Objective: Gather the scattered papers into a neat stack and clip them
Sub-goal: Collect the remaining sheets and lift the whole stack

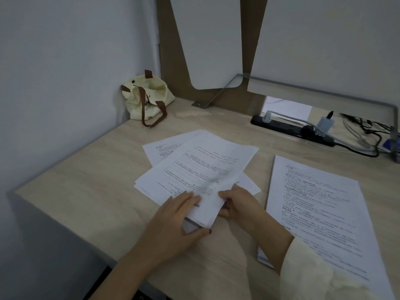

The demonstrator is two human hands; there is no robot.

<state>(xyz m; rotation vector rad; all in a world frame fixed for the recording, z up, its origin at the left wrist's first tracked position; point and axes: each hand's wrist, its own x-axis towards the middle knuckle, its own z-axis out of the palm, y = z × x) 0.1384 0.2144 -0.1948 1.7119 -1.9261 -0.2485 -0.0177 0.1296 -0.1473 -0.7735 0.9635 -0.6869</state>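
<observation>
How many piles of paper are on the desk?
2. A messy fan of white printed sheets lies centrally, held at its near end by the left hand and right hand; a neat stack of white printed sheets lies to its right. More may hide underneath.

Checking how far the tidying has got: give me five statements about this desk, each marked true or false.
1. Both the left hand and the right hand touch the loose papers. True.
2. A tote bag sits at the back left of the desk. True.
3. A clip holds the loose papers. False: no clip is visible.
4. Only one pile lies on the desk. False: a second stack lies to the right.
5. Nothing is plugged into the power strip. False: plugs are in it.
</observation>
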